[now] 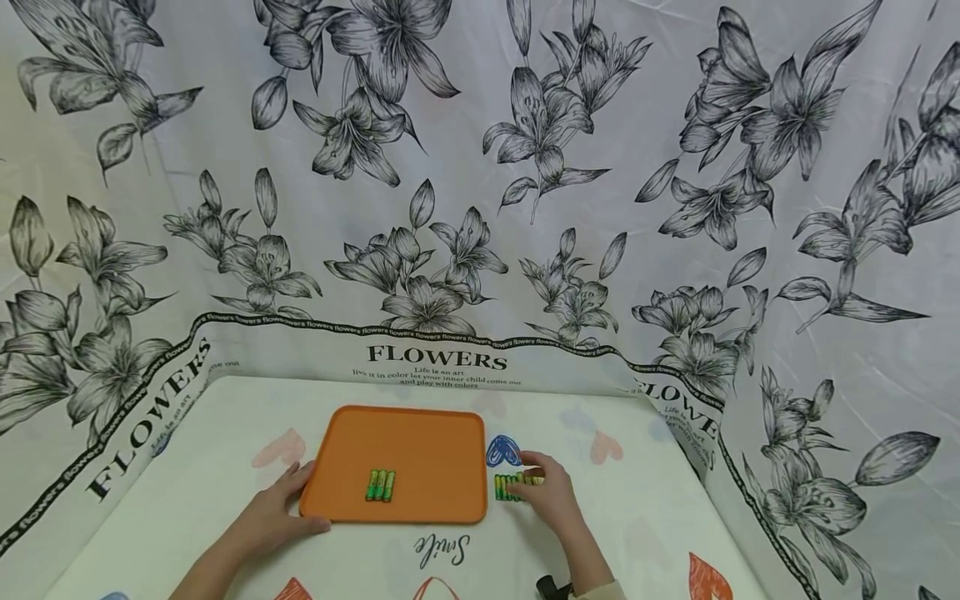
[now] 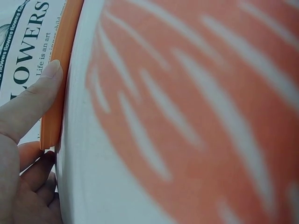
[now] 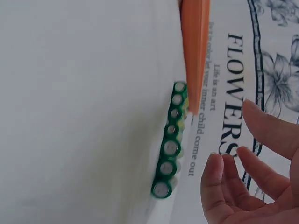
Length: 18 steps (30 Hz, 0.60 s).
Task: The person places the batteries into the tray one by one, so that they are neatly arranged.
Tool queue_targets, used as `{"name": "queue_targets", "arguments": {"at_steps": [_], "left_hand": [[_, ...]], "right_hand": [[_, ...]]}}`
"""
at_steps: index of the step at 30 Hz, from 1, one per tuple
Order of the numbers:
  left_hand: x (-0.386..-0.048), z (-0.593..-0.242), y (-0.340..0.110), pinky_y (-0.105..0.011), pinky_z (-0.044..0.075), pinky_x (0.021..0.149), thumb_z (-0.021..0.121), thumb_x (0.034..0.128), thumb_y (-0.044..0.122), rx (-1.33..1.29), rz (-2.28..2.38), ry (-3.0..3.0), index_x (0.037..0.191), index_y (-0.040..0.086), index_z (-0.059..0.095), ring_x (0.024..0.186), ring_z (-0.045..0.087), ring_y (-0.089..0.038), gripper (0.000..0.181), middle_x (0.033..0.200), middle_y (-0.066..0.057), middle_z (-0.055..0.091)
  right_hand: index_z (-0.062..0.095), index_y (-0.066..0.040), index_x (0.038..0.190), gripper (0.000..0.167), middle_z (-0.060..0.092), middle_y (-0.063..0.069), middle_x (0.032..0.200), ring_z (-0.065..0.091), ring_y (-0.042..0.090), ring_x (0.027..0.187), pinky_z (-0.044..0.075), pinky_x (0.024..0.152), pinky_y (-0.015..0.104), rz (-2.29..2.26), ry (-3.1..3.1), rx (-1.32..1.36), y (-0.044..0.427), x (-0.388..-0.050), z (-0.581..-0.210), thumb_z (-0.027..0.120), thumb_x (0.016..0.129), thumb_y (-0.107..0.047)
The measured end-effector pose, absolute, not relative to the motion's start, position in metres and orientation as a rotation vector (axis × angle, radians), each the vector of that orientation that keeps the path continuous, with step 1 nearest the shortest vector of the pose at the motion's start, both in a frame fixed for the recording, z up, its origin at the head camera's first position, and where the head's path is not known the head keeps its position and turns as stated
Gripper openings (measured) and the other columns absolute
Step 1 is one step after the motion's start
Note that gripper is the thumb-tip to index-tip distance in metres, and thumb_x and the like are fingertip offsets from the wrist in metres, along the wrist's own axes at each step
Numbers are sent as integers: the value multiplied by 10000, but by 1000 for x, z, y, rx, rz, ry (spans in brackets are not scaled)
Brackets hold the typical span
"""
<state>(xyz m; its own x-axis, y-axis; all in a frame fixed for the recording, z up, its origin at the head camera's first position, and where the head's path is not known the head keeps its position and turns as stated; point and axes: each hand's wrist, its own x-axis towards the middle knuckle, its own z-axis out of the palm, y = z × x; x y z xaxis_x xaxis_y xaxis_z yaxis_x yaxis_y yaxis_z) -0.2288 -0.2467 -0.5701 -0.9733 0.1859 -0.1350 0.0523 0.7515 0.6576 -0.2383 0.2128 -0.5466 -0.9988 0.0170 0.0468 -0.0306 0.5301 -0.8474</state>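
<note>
An orange tray (image 1: 420, 442) lies on the table with a small group of green batteries (image 1: 380, 485) standing side by side in it. My left hand (image 1: 281, 512) holds the tray's near left corner. In the left wrist view the thumb (image 2: 46, 88) lies along the orange wall and the other fingers curl round the corner. Just right of the tray, several more green batteries (image 3: 171, 130) form a tight row. Over this row is my right hand (image 1: 547, 492), thumb and fingers apart and loosely bent; the right wrist view shows nothing between them.
A white cloth with printed hearts covers the table (image 1: 630, 467). Floral curtains (image 1: 465, 167) enclose its back and both sides. The row of batteries sits close to the tray's right edge. A dark device (image 1: 553, 588) is on the right wrist.
</note>
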Motion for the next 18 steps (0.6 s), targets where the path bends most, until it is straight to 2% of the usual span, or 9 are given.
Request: {"name": "queue_targets", "arguments": {"at_steps": [4,10,18], "left_hand": [[-230,-571,-247,-741,308,1076,831,752,558,185,1016,2757,1583,40,290,1440,230,-593,1118,1619,-324,199],[-229,-569,-246,-744,299,1080,831,748,563,190,1023,2756,1580,36,295,1442,226,-592,1121,1617,-328,199],[-229,-570,-247,-751,295,1074,827,745,575,192,1011,2762,1576,23,291,1430,228,-606,1133,1611,-340,196]], "right_hand": [[638,-41,1319,593,648,182,1279,641,320,1102,581,862,439,1461,-2741,-17,224,-236,-549,863,779,-137],[649,-45,1310,623,652,182,1270,637,330,1099,589,863,442,1399,-2812,-33,239,-237,-553,878,731,-51],[665,-107,1319,692,657,193,1240,642,349,1071,548,899,539,1354,-2934,-89,249,-242,-557,864,672,37]]}}
